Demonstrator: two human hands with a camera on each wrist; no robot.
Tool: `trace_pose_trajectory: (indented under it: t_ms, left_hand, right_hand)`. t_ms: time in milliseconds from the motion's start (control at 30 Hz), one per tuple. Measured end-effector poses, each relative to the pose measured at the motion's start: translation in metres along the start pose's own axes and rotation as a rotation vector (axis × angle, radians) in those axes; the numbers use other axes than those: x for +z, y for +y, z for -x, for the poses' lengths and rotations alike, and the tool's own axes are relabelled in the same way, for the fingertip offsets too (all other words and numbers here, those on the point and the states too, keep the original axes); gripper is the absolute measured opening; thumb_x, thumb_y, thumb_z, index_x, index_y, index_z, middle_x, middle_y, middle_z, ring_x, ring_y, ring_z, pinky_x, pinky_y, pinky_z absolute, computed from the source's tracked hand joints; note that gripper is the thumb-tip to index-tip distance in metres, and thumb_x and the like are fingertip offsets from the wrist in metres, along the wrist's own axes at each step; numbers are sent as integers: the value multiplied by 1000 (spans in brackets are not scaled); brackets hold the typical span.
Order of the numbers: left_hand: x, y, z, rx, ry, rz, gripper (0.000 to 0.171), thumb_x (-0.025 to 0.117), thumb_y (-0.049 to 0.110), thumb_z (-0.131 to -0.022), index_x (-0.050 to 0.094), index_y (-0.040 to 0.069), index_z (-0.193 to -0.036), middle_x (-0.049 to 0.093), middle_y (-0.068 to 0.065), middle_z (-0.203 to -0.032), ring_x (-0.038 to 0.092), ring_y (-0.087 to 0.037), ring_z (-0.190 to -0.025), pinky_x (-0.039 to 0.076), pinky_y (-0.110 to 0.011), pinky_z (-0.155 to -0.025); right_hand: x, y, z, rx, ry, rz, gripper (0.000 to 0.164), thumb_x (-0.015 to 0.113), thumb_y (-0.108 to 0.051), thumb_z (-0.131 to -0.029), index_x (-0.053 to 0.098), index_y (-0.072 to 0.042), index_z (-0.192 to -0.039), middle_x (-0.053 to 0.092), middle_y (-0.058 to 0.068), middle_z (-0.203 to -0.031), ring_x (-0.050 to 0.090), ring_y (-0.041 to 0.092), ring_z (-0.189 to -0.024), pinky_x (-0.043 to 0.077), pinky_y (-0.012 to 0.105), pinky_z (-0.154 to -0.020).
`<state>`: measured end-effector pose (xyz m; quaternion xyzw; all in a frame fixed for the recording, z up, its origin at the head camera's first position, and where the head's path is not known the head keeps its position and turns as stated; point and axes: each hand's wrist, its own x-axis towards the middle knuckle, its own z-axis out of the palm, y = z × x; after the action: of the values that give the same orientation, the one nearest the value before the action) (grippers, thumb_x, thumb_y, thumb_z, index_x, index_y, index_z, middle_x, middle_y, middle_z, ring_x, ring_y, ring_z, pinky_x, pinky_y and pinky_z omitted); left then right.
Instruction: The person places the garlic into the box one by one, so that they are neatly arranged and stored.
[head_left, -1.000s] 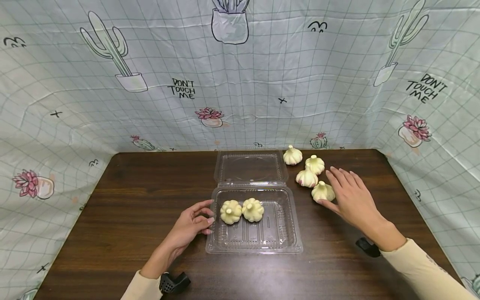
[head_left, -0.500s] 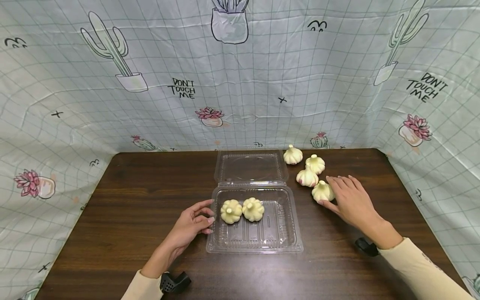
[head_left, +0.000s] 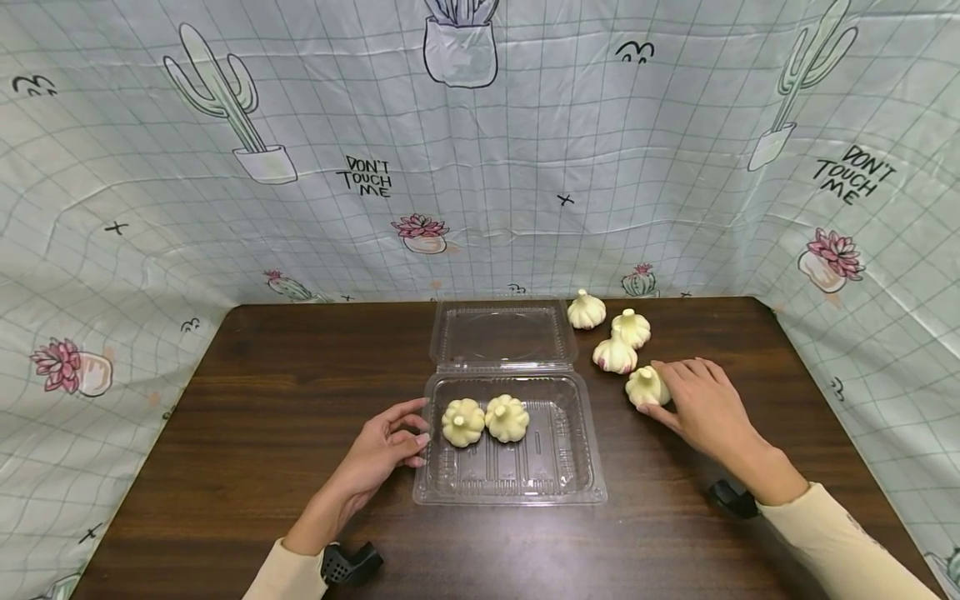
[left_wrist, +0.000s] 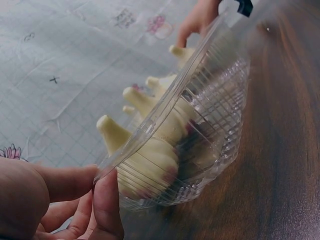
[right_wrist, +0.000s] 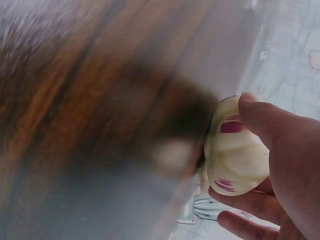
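Garlic bulb (head_left: 647, 387) pinched in the right hand (head_left: 705, 408), clear container (head_left: 555, 454) pinched by the left hand (head_left: 386, 446)

The right hand is parted only as wide as the bulb between its digits. In the right wrist view, the thumb presses one side and a finger meets the opposite side, with another finger extended just apart from the bulb. Purple streaks mark the pale skin. Whether the base touches the dark worktop (head_left: 300, 367) cannot be told.

The left hand is closed at its tips on the container's left rim, thumb and finger meeting across the thin plastic; its remaining fingers curl loosely outside the wall.

The held bulb lies to the right of the container, well apart from the left hand and just beside the near side of a small group. In that group, the front bulb (head_left: 615, 355) and the middle bulb (head_left: 631, 328) sit close together, one overlapping the other from the head view; the rear bulb (head_left: 586, 310) stands beyond them, beside the lid (head_left: 504, 333), which is laid back flat behind the container.

Inside the container, nearer the left hand, the left-hand bulb (head_left: 462, 422) and its neighbour bulb (head_left: 507, 418) sit side by side, stems up.
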<state>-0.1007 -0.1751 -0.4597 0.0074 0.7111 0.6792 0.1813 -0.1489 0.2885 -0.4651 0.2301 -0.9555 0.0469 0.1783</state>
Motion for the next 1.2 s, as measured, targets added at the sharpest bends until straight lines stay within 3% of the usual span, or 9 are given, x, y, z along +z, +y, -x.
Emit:
trace_pose_trajectory:
  t_ms: [233,533,600,700,767,833,1067,1200]
  left_hand:
    - [0,-1,0,7,-5,-3,58,61,-3,-104,38,-9,-157,55,-12,-117,61,-7,-82,61,-21,-74]
    - [0,2,2,2,-2,-3,58,61,-3,-104,38,-9,-157,55,-11,-117,61,-6,-82,60,-21,-73]
    - [0,2,2,3,-2,-5,58,61,-3,-104,37,-10,-157,55,-11,-117,61,-6,-82,60,-21,-73]
    - [1,3,2,-2,6,-4,58,61,-4,-104,39,-9,-157,55,-11,-116,62,-6,-82,60,-21,-73]
    - [0,2,1,-10,12,-3,58,61,-4,-104,39,-9,-157,56,-11,-116,62,-6,-81,60,-20,-73]
    - [0,2,1,-12,16,-1,57,61,-5,-104,39,-8,-157,56,-11,-116,62,-7,-81,60,-21,-73]
    - [1,3,1,-9,12,-2,57,62,-4,-104,39,-9,-156,56,-11,-116,61,-7,-81,60,-21,-72]
    - [1,2,0,-14,14,1,57,61,-5,-104,39,-8,-156,56,-11,-116,61,-7,-81,60,-20,-72]
  right_hand:
    - [-14,-10,2,7,42,-44,67,87,-36,-82,66,2,-132,72,21,-120,62,42,-111,45,63,-100]
    - [-28,-29,-2,-61,101,-108,67,81,-41,-82,66,-1,-133,72,18,-119,63,40,-110,45,61,-104]
    - [-30,-34,-3,-86,113,-120,67,73,-52,-89,66,-1,-132,72,17,-118,64,40,-110,46,60,-103]
    - [-32,-41,-7,-128,136,-138,78,51,-70,-100,66,0,-130,72,17,-117,64,40,-108,46,58,-103]
    - [-33,-46,-9,-155,148,-140,85,34,-74,-104,66,1,-130,72,17,-116,64,40,-107,47,57,-101]
    - [-33,-50,-11,-175,154,-142,87,30,-74,-104,66,1,-132,72,17,-116,64,39,-106,47,56,-100]
    - [-37,-66,-19,-205,138,-168,86,33,-73,-104,64,1,-136,72,16,-121,64,37,-108,47,53,-101]
    - [-36,-73,-23,-228,116,-186,72,63,-61,-97,64,-1,-136,71,15,-125,65,35,-112,47,51,-102]
